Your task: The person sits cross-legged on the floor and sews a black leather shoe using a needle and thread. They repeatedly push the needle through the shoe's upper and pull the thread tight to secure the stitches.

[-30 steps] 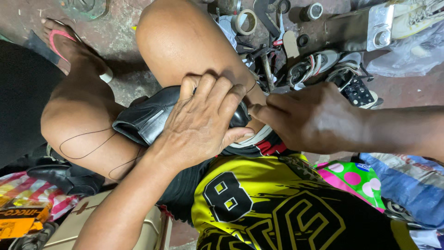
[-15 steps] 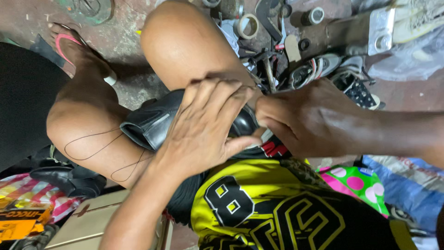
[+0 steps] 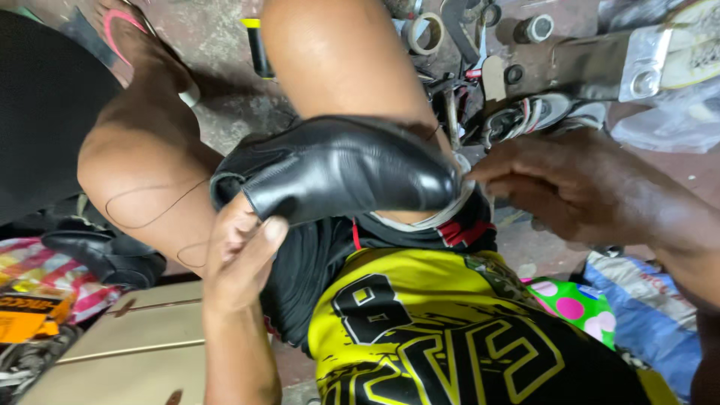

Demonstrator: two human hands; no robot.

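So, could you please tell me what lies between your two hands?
In the head view, the black leather shoe spans between left hand and right hand.

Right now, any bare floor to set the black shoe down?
One free patch: bare concrete between the sandalled foot and raised knee. Crowded upper right: tape roll, sneaker, metal parts. Left hand holds the black shoe; right hand pinches its toe end.

One head-worn camera looks steeply down, close over the lap
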